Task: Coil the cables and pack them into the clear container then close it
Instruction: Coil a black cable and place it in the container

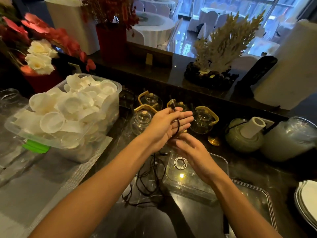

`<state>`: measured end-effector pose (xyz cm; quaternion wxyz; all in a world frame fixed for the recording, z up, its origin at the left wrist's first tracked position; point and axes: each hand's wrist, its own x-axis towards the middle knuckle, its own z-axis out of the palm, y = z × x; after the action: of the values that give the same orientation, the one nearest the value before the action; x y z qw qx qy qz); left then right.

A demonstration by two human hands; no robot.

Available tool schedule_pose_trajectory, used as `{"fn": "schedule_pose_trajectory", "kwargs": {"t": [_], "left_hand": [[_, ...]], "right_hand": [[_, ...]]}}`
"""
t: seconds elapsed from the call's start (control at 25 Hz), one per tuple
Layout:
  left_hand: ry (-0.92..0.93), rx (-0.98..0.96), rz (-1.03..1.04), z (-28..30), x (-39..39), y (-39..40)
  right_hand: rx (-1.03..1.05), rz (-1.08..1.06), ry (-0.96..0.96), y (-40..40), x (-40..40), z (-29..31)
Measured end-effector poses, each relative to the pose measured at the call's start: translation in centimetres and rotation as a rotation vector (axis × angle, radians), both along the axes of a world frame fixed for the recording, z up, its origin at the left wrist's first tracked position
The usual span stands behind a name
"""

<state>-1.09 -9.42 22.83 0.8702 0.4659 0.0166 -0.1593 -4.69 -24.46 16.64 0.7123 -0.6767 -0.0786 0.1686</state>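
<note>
My left hand (164, 124) is raised over the counter with fingers straight, and a black cable (177, 122) runs across its palm, its plug end sticking up past the thumb. My right hand (190, 152) is just below it, fingers relaxed, at the cable's lower stretch; whether it pinches the cable is hidden. More black cable (149, 179) lies in loose tangles on the dark counter below. A clear container (193, 186) sits to the right of the tangle with a small coiled white cable (180, 163) inside. A clear lid (257, 200) lies flat beside it.
A big clear tub (113, 103) heaped with white plastic cups stands left. Several glass teapots (204, 121) with yellow handles line the back. Green and clear jars (243, 136) stand right, stacked plates (307, 200) at the right edge. Flowers and a coral ornament sit on the raised ledge.
</note>
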Motion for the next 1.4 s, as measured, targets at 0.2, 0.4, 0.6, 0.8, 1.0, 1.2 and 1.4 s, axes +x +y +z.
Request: {"fn": "schedule_pose_trajectory", "kwargs": {"t": [0.2,0.4,0.6,0.8,1.0,1.2,1.4], "left_hand": [[0.031,-0.010,-0.104,-1.1,0.6,-2.4],[0.079,-0.011,-0.183,-1.9,0.3,-3.3],[0.108,-0.094,-0.224,-1.1,0.5,-3.7],[0.080,-0.184,-0.409,1.1,-0.3,-3.0],[0.041,0.004,-0.609,0.7,-1.5,-1.3],[0.044,0.528,-0.556,-0.9,-0.8,1.1],[0.062,0.783,-0.361,-1.2,0.2,2.6]], "right_hand": [[0.098,-0.165,0.040,-0.5,-1.8,0.1],[0.136,-0.021,0.178,-1.3,-2.7,-0.5],[0.175,0.080,0.288,-1.3,-3.7,-0.9],[0.135,0.141,0.319,-2.4,-3.2,-4.4],[0.340,0.001,0.383,-3.5,0.6,-1.9],[0.038,0.041,0.321,-2.5,4.9,2.4],[-0.235,-0.032,0.086,0.2,4.8,5.2]]}}
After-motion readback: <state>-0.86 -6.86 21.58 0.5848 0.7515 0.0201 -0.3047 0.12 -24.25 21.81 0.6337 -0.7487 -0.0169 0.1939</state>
